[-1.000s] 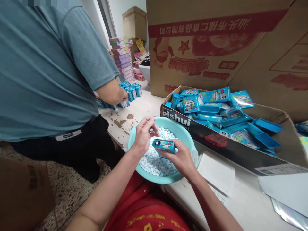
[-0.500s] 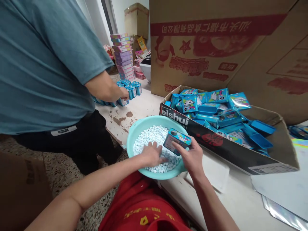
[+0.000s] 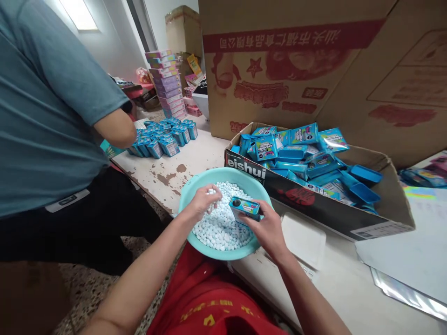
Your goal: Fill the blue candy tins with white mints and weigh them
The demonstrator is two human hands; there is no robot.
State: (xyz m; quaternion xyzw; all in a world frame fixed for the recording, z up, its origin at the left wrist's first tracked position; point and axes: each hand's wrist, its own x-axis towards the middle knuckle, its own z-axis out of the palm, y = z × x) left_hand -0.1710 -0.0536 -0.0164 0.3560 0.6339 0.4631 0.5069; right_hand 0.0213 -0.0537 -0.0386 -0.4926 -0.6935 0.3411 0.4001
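A turquoise basin (image 3: 190, 186) holds a heap of small white candies (image 3: 223, 232). Over its left half, my left hand (image 3: 202, 202) has curled fingers closed around a few of these candies. My right hand (image 3: 270, 228) grips a small blue candy tin (image 3: 246, 207) over the basin's right side. The tin's printed top, with a round dark hole at its left end, faces up. Just behind, a long open carton (image 3: 310, 200) is heaped with similar blue tins (image 3: 267, 148).
Another person (image 3: 52, 116) stands at the left beside rows of blue tins (image 3: 160, 135). Stacked pink and purple boxes (image 3: 167, 86) rise behind. A large cardboard box (image 3: 296, 70) blocks the back. A white lid-like tray (image 3: 303, 239) and sheets (image 3: 405, 260) lie at right.
My left hand has lifted out of the candy heap with a few candies in its fingers. The tin has turned more upright. The other person's arm has drawn back from the rows of tins.
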